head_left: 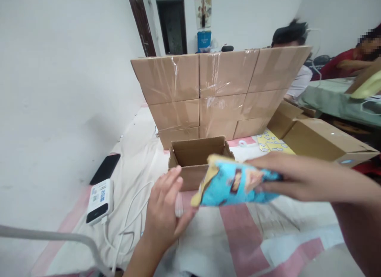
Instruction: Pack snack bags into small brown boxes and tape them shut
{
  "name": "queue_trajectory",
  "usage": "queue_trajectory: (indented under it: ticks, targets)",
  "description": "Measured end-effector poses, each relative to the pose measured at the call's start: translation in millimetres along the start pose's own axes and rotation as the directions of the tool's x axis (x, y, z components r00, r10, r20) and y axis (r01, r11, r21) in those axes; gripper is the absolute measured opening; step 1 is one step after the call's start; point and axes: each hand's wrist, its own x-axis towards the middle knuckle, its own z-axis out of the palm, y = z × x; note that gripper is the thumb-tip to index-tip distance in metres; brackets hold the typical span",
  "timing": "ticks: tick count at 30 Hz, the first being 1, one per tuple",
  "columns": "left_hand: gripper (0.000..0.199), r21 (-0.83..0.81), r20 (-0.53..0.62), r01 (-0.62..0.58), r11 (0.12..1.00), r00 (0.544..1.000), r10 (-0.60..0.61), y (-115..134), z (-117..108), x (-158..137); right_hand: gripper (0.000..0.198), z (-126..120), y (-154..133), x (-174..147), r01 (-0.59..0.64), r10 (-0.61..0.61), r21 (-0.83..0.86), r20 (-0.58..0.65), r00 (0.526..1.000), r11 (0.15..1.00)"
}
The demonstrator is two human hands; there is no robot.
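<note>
A blue snack bag (222, 185) with yellow ends is gripped at its right side by my right hand (276, 176). It is held above the cloth, in front of a small open cardboard box (190, 177), and hides part of that box's front. My left hand (165, 205) is at the bag's left end, fingers stretched out and thumb apart. Its thumb tip is close to the yellow edge; I cannot tell whether they touch. The fingertips are near the box's front left corner.
Behind the box stands a wide wall of taped cardboard boxes (223, 90). A black phone (105, 168) and a white power bank (100, 201) with cables lie at left. Another open carton (321, 138) is at right. Two people sit beyond, one by a green-covered table (330, 96).
</note>
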Motion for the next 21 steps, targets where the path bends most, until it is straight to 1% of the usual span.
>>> queue_trajectory:
  ticks: [2, 4, 5, 6, 7, 9, 10, 12, 14, 15, 16, 18, 19, 20, 21]
  targets:
    - [0.070, 0.122, 0.014, 0.067, 0.990, 0.998, -0.069, -10, 4, 7, 0.012, -21, -1, 15, 0.062, -0.056, 0.051, -0.107, 0.993, 0.997]
    - [0.071, 0.233, 0.067, 0.087, 0.969, 0.992, -0.105, -17, 10, 10, 0.013, -29, 1, 43, 0.105, -0.091, 0.041, -0.253, 0.963, 0.994]
    - [0.070, 0.262, 0.091, 0.088, 0.961, 0.989, -0.115, -18, 13, 11, 0.015, -27, 3, 59, 0.108, -0.101, 0.009, -0.282, 0.954, 0.994]
    - [0.068, 0.279, 0.103, 0.089, 0.956, 0.987, -0.122, -20, 15, 11, 0.017, -23, 5, 76, 0.102, -0.107, -0.035, -0.259, 0.960, 0.994]
    - [0.064, 0.293, 0.103, 0.091, 0.952, 0.987, -0.126, -20, 18, 10, 0.019, -17, 9, 92, 0.091, -0.108, -0.094, -0.188, 0.976, 0.991]
    - [0.049, 0.311, 0.084, 0.114, 0.944, 0.986, -0.147, -21, 21, 6, 0.016, -1, 15, 120, 0.076, -0.079, -0.268, 0.002, 0.997, 0.960]
    - [0.039, 0.311, 0.070, 0.135, 0.941, 0.984, -0.164, -22, 22, 4, 0.015, 8, 17, 130, 0.069, -0.045, -0.371, 0.074, 0.996, 0.926]
    - [0.024, 0.293, 0.050, 0.182, 0.939, 0.977, -0.205, -22, 22, 1, 0.018, 25, 16, 145, 0.055, 0.028, -0.559, 0.139, 0.990, 0.828]
    - [0.018, 0.257, 0.047, 0.207, 0.944, 0.973, -0.226, -22, 23, 0, 0.022, 38, 9, 153, 0.023, 0.091, -0.664, 0.137, 0.986, 0.747]
    - [0.017, 0.238, 0.045, 0.213, 0.948, 0.972, -0.230, -22, 23, -1, 0.023, 42, 5, 155, 0.008, 0.123, -0.679, 0.145, 0.982, 0.734]
    - [0.018, 0.215, 0.040, 0.218, 0.952, 0.972, -0.231, -22, 24, -1, 0.022, 43, 1, 154, -0.001, 0.153, -0.671, 0.167, 0.974, 0.742]
    - [0.018, 0.154, 0.032, 0.227, 0.962, 0.972, -0.234, -23, 26, -1, 0.029, 41, 0, 147, -0.015, 0.158, -0.595, 0.190, 0.969, 0.804]
    - [0.018, 0.116, 0.029, 0.238, 0.964, 0.970, -0.243, -23, 28, -1, 0.034, 38, 4, 139, -0.032, 0.133, -0.538, 0.151, 0.979, 0.843]
    - [0.018, 0.075, 0.030, 0.256, 0.964, 0.965, -0.259, -24, 29, -2, 0.036, 36, 10, 128, -0.061, 0.103, -0.476, 0.062, 0.993, 0.877]
    - [0.018, 0.034, 0.035, 0.277, 0.960, 0.960, -0.278, -25, 30, -4, 0.034, 34, 18, 115, -0.106, 0.078, -0.411, -0.084, 0.993, 0.905]
